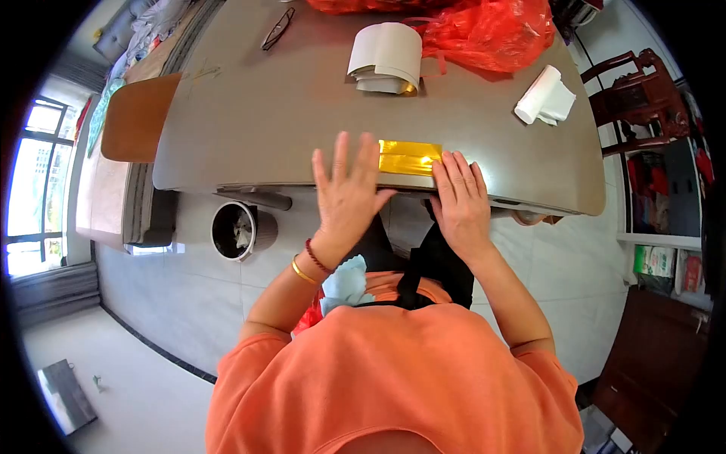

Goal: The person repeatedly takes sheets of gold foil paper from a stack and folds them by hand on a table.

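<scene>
A shiny gold foil sheet (408, 157) with a crease across it lies flat near the front edge of the table. My left hand (345, 185) is at its left side, fingers stretched out and slightly spread, with nothing held. From the view I cannot tell whether its edge touches the foil. On the right, my right hand (460, 198) rests flat with fingers extended, its fingertips on the foil's right end. Beyond the foil stands a curled stack of white paper (387, 47), with a bit of gold showing at its lower edge.
Red plastic bags (491, 34) sit at the back of the table (249, 129). A white roll (538, 94) lies at the right, and glasses (278, 29) at the far left. Below the table edge is a waste bin (261, 229). A wooden chair (639, 98) stands to the right.
</scene>
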Demonstrator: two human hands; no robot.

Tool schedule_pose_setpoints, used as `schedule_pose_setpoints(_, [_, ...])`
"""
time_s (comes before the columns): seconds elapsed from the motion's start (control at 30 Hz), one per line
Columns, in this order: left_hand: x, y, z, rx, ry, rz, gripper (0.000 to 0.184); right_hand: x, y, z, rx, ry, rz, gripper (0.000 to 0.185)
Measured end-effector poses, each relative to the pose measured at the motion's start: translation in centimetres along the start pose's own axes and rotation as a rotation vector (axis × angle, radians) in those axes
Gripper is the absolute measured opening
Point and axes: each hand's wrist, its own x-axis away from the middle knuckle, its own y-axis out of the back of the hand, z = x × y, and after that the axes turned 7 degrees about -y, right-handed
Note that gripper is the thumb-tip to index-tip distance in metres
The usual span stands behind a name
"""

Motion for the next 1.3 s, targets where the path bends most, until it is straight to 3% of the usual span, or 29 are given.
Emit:
schedule_pose_setpoints(0.13, [1.5,0.4,2.2,0.104,0.054,-0.028,0.083,-0.2,-0.3,0.0,-0.086,-0.013,-0.086,0.045])
schedule_pose_setpoints(0.27, [1.9,2.1,1.1,0.420,0.048,-0.091,0.088,-0.1,-0.5,0.1,-0.229,-0.074,-0.133,0.028])
schedule_pose_setpoints(0.33, [1.6,2.2,0.4,0.755,0.113,-0.163,0.089,0.1,-0.2,0.9,-0.337,-0.169,-0.172,0.022])
schedule_pose_setpoints(0.43, [-0.2,3.1,-1.0,1.168,0.153,-0.196,0.085,0.1,1.1,2.5,-0.756,-0.435,-0.206,0.013])
schedule_pose_setpoints(0.5, [-1.9,2.7,-1.6,1.460,0.178,-0.150,0.084,0.8,0.2,3.0,-1.237,-0.607,-0.163,0.016])
schedule_pose_setpoints(0.57, [-3.3,2.3,-2.2,1.552,0.194,-0.116,0.072,0.9,0.2,3.9,-1.604,-0.716,-0.098,0.021])
schedule_pose_setpoints(0.63, [-4.7,3.0,-2.1,1.583,0.216,0.041,0.066,1.3,0.2,4.2,-1.663,-0.728,-0.006,0.027])
schedule_pose_setpoints(0.7, [-5.8,3.5,-1.1,1.403,0.084,0.193,0.058,1.5,0.7,3.9,-1.642,-0.792,0.059,0.023])
schedule_pose_setpoints(0.8, [-7.4,4.0,0.8,1.151,-0.071,0.404,0.058,2.1,2.1,2.2,-1.014,-0.656,0.119,0.017])
schedule_pose_setpoints(0.83, [-7.8,3.5,1.6,1.071,-0.175,0.387,0.056,1.6,3.4,1.9,-0.693,-0.435,-0.046,0.015])
schedule_pose_setpoints(0.9, [-8.6,2.7,3.0,0.904,-0.372,0.345,0.051,1.0,4.0,0.2,-0.460,-0.127,-0.234,0.017])
schedule_pose_setpoints(1.03, [-10.4,2.6,3.5,0.724,-0.483,0.493,0.043,-1.4,3.2,-0.9,-0.209,0.158,-0.076,0.036])
schedule_pose_setpoints(1.13, [-9.8,2.5,3.4,0.594,-0.521,0.349,0.038,-1.3,1.4,-1.6,-0.164,0.126,0.013,0.045])
schedule_pose_setpoints(1.23, [-7.7,1.7,2.5,0.233,-0.548,-0.129,0.032,-1.1,0.5,-1.5,-0.151,0.115,0.018,0.050])
schedule_pose_setpoints(1.3, [-4.8,1.6,0.7,0.161,-0.468,-0.088,0.041,-0.7,0.1,-1.4,-0.137,0.105,0.006,0.053])
